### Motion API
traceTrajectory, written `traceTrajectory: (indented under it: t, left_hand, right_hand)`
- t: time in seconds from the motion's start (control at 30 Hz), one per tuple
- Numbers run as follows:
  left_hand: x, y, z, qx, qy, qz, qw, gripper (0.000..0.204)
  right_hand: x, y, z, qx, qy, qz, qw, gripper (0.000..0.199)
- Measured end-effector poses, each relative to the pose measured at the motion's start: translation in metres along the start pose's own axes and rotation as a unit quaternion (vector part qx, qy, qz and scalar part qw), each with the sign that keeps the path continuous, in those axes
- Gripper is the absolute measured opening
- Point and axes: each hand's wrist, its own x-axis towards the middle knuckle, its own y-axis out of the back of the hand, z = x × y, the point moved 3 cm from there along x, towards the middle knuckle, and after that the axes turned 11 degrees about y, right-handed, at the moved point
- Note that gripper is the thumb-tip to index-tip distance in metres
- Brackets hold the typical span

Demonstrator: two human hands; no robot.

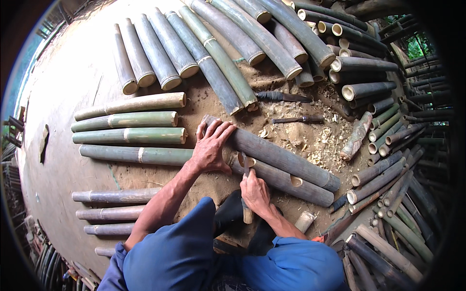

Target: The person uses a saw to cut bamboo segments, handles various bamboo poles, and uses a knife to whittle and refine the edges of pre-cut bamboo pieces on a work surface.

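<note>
Two dark bamboo lengths lie side by side in front of me. The nearer bamboo length (276,175) has openings cut in its upper side; the farther bamboo length (291,154) shows none. My left hand (211,145) lies across their left ends, fingers spread and pressed down on the bamboo. My right hand (255,193) is closed round the handle of a narrow-bladed knife (246,165). The blade points away from me at the left opening, and the wooden handle's butt sticks out below my fist. How deep the tip sits cannot be seen.
A dark-handled knife (283,97) and a thin tool (297,119) lie beyond the bamboo, among pale wood chips (323,140). Green bamboo lengths (128,136) lie at the left, with more bamboo (150,58) farther off. Stacked bamboo (364,89) lines the right side.
</note>
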Motion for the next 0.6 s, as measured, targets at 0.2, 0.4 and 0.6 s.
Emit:
traceTrajectory:
  t: [0.2, 0.4, 0.6]
  left_hand:
    - [0.003, 0.002, -0.001, 0.006, 0.005, -0.006, 1.000, 0.149]
    - [0.005, 0.003, 0.004, 0.023, 0.006, -0.003, 1.000, 0.149]
    - [0.004, 0.001, 0.003, 0.025, 0.003, 0.002, 1.000, 0.149]
  right_hand:
    - [-0.032, 0.018, 0.015, 0.033, 0.022, 0.074, 0.996, 0.020]
    - [-0.042, 0.005, 0.032, 0.005, 0.015, 0.078, 0.997, 0.019]
    - [-0.040, 0.003, 0.035, -0.002, 0.020, 0.088, 0.996, 0.018]
